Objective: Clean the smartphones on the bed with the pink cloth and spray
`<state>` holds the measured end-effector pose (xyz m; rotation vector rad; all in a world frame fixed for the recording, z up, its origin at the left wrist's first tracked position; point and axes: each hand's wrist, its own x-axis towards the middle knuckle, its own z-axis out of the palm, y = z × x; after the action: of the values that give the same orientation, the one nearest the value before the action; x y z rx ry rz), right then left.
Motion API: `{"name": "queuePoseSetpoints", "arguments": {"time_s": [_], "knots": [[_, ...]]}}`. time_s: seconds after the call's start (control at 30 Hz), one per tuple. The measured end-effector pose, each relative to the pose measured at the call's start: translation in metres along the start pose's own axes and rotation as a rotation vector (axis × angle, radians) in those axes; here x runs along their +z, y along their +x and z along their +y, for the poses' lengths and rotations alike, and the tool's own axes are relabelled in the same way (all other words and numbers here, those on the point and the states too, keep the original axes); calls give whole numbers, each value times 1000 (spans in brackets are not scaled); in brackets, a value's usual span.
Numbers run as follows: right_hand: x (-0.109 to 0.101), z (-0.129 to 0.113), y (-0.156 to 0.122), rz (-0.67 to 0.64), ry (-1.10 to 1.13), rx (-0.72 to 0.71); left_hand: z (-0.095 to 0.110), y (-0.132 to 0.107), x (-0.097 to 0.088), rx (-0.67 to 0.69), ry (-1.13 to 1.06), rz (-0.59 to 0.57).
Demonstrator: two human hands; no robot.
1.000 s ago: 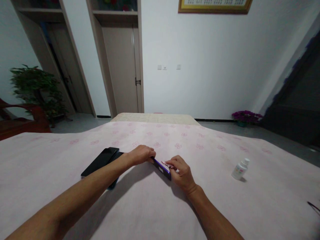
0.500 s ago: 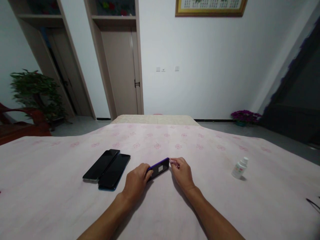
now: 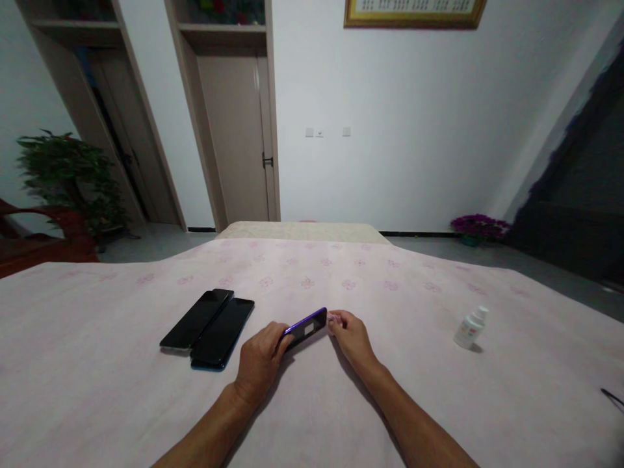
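Observation:
A purple-edged phone (image 3: 306, 327) is tilted up on its long edge on the pink flowered cloth (image 3: 341, 403). My left hand (image 3: 259, 359) grips its near end with closed fingers. My right hand (image 3: 351, 334) pinches a small pinkish wipe or cloth (image 3: 333, 318) against the phone's far end. Two dark phones (image 3: 208, 328) lie flat side by side to the left, apart from both hands.
A small white bottle (image 3: 470, 328) lies on the cloth at the right. A thin dark object (image 3: 613, 397) pokes in at the right edge. Beyond the table stand a door (image 3: 238, 140), a green plant (image 3: 68, 179), a wooden chair (image 3: 39, 240) and purple flowers (image 3: 480, 227).
My left hand pulled back from beside the two dark phones toward me. The purple phone swung round to point up-right. My right hand shifted from its side to its far end.

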<state>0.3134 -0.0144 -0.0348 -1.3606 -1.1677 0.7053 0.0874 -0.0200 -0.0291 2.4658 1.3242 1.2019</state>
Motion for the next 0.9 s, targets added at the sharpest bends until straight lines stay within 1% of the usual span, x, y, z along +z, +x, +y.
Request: {"name": "queuePoseSetpoints", "arguments": {"time_s": [0.07,0.1,0.2,0.27,0.33,0.43,0.53,0.63,0.7,0.77,0.83,0.9], "knots": [[3,-9,-1,20,184,90,-2,2,0,-36,-88,40],[4,-15,-2,29,270,108,-4,4,0,-51,-134,52],[5,-36,-2,23,417,74,-8,9,0,-87,-267,45],[4,-45,-3,13,434,40,-12,11,0,-129,-354,16],[3,-49,-3,11,413,31,-15,11,1,-180,-438,-2],[4,-47,-3,0,373,96,-17,9,2,-225,-508,31],[5,-43,-5,-19,414,194,-16,9,3,-246,-527,59],[5,-48,-6,-2,455,202,-16,10,3,-251,-520,35],[5,-56,-8,23,433,162,-15,12,3,-237,-478,27],[5,-67,-11,20,386,97,-13,13,2,-207,-413,47],[7,-78,-17,-20,350,23,-7,14,0,-152,-350,91],[9,-86,-24,-95,336,-30,2,14,-2,-86,-324,128]]}}
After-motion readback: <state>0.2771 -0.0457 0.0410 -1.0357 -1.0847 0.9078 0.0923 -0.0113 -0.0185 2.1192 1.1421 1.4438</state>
